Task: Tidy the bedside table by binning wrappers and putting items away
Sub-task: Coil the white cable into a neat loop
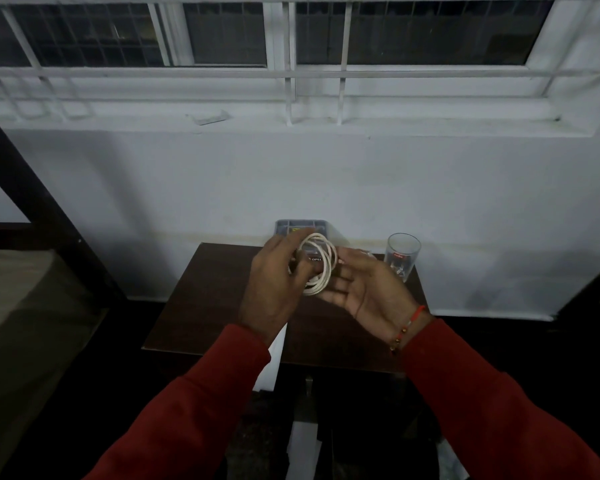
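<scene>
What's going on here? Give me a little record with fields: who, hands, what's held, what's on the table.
who: a person in red sleeves, standing at a dark wooden bedside table
left hand: grips a coiled white cable
right hand: palm up, fingers straight, supporting the coil
on table: an empty drinking glass at the back right; a grey box against the wall
</scene>
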The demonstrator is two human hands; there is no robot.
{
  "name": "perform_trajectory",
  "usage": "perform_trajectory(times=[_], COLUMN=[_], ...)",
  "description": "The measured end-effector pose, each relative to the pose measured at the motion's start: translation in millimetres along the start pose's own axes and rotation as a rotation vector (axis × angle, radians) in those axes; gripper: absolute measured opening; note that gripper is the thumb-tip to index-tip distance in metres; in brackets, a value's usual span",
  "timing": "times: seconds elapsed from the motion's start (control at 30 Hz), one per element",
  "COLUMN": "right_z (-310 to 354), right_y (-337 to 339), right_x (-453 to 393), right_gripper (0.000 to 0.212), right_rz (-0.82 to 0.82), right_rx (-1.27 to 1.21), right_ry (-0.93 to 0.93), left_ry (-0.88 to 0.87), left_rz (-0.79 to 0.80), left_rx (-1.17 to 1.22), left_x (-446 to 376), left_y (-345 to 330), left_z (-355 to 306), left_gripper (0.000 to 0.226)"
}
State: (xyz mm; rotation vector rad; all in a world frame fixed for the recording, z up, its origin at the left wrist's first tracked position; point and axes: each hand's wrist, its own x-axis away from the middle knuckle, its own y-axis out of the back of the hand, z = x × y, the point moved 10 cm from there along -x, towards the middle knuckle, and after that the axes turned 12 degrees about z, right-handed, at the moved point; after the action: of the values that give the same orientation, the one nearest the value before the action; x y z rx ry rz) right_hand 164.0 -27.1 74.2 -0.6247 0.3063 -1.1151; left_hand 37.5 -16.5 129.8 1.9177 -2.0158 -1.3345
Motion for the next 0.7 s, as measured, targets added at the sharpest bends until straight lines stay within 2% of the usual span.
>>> perform_trajectory(times=[0.1,0.27,0.43,0.53,0.7], right_z=[3,6,9,16,17], right_y=[-10,-4,-2,8,12], right_x=[1,-2,-1,-2,-3], right_gripper=[0.041,0.047,0.056,0.051,0.032], right_rz=[0.052,0.022,0.017,-0.035,-0.024], right_rx=[0.018,-0.11,-0.178,-0.22,-0.225], right_ry=[0.024,0.099,0.125,0.189,0.186], left_ry=[0.044,-0.021,-0.067,-0.124,-0.144], left_rz=[0.001,0.066,0.136,0.198,0.225], left_rx=[-0.101,-0.193,-0.037,0.085,0.078], left_x=[3,4,2,3,3], left_y=[0,-12,-19,-26,-32], left_z=[0,-14,-10,-14,-15], left_gripper=[0.046,0.048,0.044,0.041,0.043])
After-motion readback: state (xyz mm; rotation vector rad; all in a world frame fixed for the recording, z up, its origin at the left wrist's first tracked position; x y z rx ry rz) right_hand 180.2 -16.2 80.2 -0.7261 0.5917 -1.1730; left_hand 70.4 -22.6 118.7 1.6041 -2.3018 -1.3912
